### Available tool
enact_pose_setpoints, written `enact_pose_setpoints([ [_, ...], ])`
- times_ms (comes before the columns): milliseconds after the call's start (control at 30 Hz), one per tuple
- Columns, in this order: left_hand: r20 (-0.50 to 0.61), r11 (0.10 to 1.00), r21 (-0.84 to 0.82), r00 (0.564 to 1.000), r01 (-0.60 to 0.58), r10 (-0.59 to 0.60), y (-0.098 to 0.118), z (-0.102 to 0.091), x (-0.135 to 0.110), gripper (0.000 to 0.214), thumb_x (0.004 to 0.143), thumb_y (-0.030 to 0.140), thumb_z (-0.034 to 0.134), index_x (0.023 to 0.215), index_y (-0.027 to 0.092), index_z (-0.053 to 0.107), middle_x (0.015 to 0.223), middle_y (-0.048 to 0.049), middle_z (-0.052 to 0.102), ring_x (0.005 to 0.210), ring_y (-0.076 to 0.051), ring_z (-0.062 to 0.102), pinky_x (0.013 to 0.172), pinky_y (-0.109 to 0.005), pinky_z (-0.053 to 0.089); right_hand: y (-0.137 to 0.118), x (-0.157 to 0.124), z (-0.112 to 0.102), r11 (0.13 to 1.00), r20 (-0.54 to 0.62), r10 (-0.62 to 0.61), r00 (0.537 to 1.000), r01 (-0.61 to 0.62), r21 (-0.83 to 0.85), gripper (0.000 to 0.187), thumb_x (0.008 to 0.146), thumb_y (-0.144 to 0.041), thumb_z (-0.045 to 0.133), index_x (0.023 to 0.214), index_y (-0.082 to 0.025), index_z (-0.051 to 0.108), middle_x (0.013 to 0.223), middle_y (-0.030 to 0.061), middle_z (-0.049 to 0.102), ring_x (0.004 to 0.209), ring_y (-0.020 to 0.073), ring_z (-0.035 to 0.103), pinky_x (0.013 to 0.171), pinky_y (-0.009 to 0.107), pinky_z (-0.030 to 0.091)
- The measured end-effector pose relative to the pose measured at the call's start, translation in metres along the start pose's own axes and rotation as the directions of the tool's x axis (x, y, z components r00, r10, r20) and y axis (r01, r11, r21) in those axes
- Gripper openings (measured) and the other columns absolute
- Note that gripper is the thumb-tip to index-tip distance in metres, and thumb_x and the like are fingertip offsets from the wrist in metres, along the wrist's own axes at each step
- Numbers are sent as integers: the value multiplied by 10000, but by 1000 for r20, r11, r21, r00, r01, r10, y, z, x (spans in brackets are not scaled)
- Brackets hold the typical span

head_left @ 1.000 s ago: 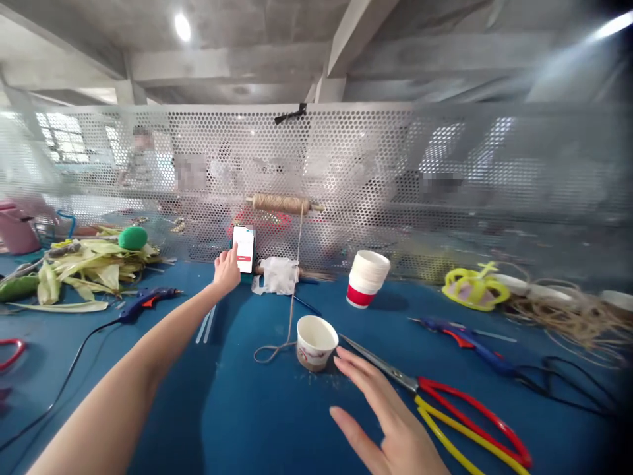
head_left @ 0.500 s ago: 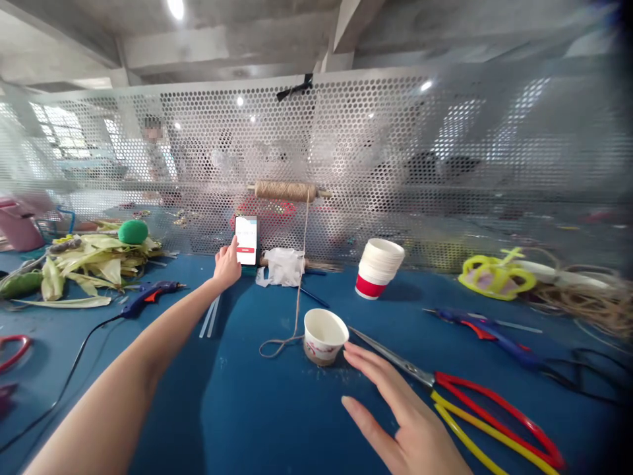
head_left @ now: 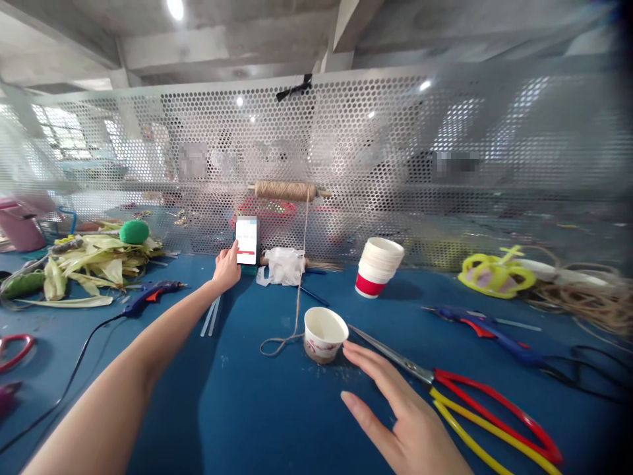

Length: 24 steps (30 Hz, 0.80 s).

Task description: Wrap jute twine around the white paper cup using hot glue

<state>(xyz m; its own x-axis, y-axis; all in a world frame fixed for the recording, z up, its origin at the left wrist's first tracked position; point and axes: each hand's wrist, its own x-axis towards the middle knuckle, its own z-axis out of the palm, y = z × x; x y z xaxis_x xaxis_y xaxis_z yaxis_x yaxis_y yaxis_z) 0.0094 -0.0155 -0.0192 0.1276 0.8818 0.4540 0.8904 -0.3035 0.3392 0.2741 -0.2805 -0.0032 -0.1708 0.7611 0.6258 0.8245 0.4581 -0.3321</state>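
My left hand (head_left: 226, 269) reaches far forward, its index finger touching the lit screen of a phone (head_left: 246, 240) that leans against the perforated metal screen (head_left: 395, 165); the other fingers are curled. My right hand (head_left: 395, 415) rests open, fingers spread flat on the blue table (head_left: 257, 409), just right of a single paper cup (head_left: 323, 334). Twine runs down from a spool (head_left: 287, 190) on the screen to a loop beside the cup. Long scissors with red and yellow handles (head_left: 475, 409) lie right beside my right hand.
A stack of red-and-white paper cups (head_left: 378, 267) and a white plastic wad (head_left: 283, 265) stand near the screen. Two blue glue guns (head_left: 151, 292) (head_left: 482, 326) lie with cords. Corn husks and a green ball (head_left: 89, 260) pile at left; a yellow crown (head_left: 496, 274) and raffia at right.
The view tilted a little between the earliest frame and now. My left finger stays on the phone and my right hand has barely moved beside the cup.
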Motion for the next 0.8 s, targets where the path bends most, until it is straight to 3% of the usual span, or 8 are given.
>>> enact_pose_setpoints([
  [267, -84, 985, -99, 985, 143, -151, 12, -16, -1, 746, 729, 193, 536, 1397, 165, 205, 1359, -167, 373, 1265, -325, 327, 1015, -476, 306, 4, 1, 2, 998, 6, 51, 999, -51, 32, 363, 845, -336, 509, 1200, -259, 499, 1213, 75, 591, 1084, 231, 592, 890, 369, 528],
  [367, -84, 954, -193, 964, 231, -251, 28, -27, -6, 695, 760, 219, 534, 1370, 119, 215, 1300, -209, 385, 1205, -317, 409, 960, -466, 378, 6, 12, 7, 997, -2, 72, 997, -72, 23, 394, 847, -346, 496, 1215, -206, 475, 1252, 129, 543, 1156, 252, 532, 957, 428, 469],
  [433, -48, 935, -265, 966, 235, -256, 45, -36, -18, 612, 792, 226, 509, 1338, 114, 256, 1245, -188, 428, 1107, -251, 505, 913, -391, 435, 6, 25, 14, 996, 26, 91, 995, -92, 2, 485, 821, -364, 522, 1258, -166, 444, 1307, 177, 479, 1232, 286, 449, 1012, 483, 392],
  [533, -4, 919, -365, 987, 146, -158, 75, -49, -51, 493, 796, 240, 520, 1258, 163, 366, 1213, -120, 478, 1061, -180, 529, 872, -299, 462, 5, 47, 27, 990, 148, 142, 979, -138, -42, 686, 727, -385, 628, 1324, -141, 393, 1398, 217, 356, 1308, 349, 315, 1021, 541, 331],
  [600, 7, 880, -474, 999, -37, 46, 92, -59, -79, 445, 777, 232, 542, 1201, 165, 427, 1201, -113, 505, 1076, -201, 513, 880, -325, 456, 4, 60, 35, 980, 225, 196, 954, -197, -22, 697, 697, -324, 653, 1321, -134, 410, 1323, 216, 442, 1270, 356, 367, 1001, 532, 345],
  [667, 44, 853, -507, 984, -127, 173, 103, -69, -105, 410, 768, 200, 543, 1169, 176, 460, 1189, -108, 518, 1099, -215, 503, 916, -359, 435, 1, 66, 35, 939, 206, 317, 926, -337, 71, 672, 684, -270, 656, 1304, -137, 432, 1237, 191, 516, 1191, 327, 462, 986, 500, 365],
  [733, 99, 826, -539, 962, -164, 256, 109, -80, -127, 397, 765, 236, 572, 1149, 184, 484, 1174, -110, 534, 1118, -232, 498, 935, -382, 421, -5, 65, 25, 833, 241, 404, 882, -464, 301, 660, 704, -285, 644, 1311, -165, 415, 1208, 150, 548, 1118, 276, 531, 962, 460, 402],
  [800, 128, 793, -577, 938, -195, 324, 113, -92, -145, 418, 746, 291, 609, 1137, 192, 500, 1169, -107, 549, 1126, -243, 497, 937, -392, 419, -15, 57, 7, 666, 371, 375, 849, -526, 529, 647, 735, -322, 621, 1327, -214, 384, 1194, 104, 570, 1057, 227, 576, 920, 416, 447],
])
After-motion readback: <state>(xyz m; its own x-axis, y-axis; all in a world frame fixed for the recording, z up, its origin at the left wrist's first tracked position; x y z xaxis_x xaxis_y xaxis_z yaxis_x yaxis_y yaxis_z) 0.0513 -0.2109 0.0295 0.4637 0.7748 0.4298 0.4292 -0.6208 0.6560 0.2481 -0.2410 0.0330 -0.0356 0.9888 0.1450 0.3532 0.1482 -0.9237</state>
